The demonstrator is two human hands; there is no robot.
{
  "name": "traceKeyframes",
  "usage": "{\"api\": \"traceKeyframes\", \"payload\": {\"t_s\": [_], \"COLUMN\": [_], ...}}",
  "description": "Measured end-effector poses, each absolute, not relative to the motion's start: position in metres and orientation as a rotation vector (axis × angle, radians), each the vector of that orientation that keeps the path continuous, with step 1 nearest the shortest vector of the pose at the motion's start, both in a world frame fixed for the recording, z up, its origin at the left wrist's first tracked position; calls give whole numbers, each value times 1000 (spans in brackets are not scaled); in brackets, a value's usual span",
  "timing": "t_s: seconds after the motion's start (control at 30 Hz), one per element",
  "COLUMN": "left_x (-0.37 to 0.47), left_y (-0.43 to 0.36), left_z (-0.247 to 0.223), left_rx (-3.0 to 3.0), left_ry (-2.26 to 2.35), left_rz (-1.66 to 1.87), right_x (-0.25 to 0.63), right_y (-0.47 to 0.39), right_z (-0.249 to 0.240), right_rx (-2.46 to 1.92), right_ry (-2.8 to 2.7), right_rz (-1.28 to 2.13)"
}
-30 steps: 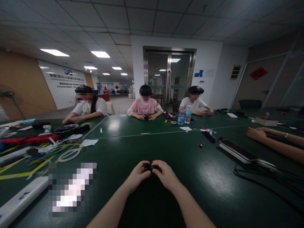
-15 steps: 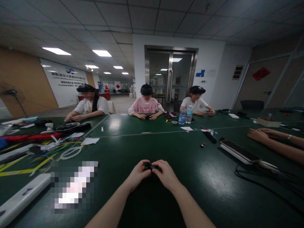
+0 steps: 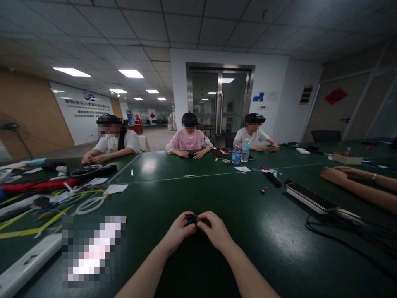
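Note:
A small black object (image 3: 192, 219) is held between my two hands, just above the green table (image 3: 149, 231) in front of me. Its exact kind is too dark and small to make out. My left hand (image 3: 180, 230) grips it from the left, with thumb and fingers closed. From the other side, my right hand (image 3: 214, 228) pinches it, fingers curled over the top and thumb below. Much of the object is covered by my fingers.
To the left lie a blurred-out bright item (image 3: 96, 250), a white power strip (image 3: 31, 263) and tangled cables (image 3: 89, 203). A flat dark-topped device (image 3: 312, 198) with black cords is at right, near another person's hands (image 3: 335, 176). Two bottles (image 3: 240, 152) stand farther back; several people sit around.
The view has shifted slightly, so the scene sits a little lower and further left. Both hands keep their hold on the small black object, with slightly more of it showing.

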State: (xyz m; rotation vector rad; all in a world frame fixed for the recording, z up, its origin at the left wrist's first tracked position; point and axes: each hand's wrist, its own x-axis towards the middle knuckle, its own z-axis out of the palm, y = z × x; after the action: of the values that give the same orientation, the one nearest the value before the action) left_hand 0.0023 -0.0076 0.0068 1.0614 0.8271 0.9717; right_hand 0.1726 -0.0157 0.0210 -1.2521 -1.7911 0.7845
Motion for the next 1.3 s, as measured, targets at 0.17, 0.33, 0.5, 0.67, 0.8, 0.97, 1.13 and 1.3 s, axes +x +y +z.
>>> {"api": "traceKeyframes", "payload": {"t_s": [0.17, 0.33, 0.5, 0.67, 0.8, 0.97, 1.13, 1.3], "left_x": [4, 2, 1, 2, 3, 2, 2, 6], "left_y": [-7, -6, -7, -8, -9, -10, -10, -8], "left_z": [4, 2, 5, 6, 8, 11, 11, 10], "left_rx": [1050, 1071, 1102, 1065, 1038, 1007, 959, 1025], "left_ry": [803, 807, 820, 808, 797, 779, 779, 835], "left_rz": [1003, 972, 939, 972, 990, 983, 986, 1006], "right_x": [173, 173, 172, 170, 170, 173, 176, 180], "right_y": [-16, -16, -19, -20, -20, -19, -10, 0], "right_z": [23, 25, 27, 28, 29, 27, 13, 4], "right_rx": [-1233, -1258, -1272, -1285, -1304, -1357, -1170, -1087], "right_ry": [-1801, -1816, -1815, -1794, -1814, -1776, -1681, -1581], "right_rz": [759, 760, 788, 810, 793, 793, 1023, 1188]}}
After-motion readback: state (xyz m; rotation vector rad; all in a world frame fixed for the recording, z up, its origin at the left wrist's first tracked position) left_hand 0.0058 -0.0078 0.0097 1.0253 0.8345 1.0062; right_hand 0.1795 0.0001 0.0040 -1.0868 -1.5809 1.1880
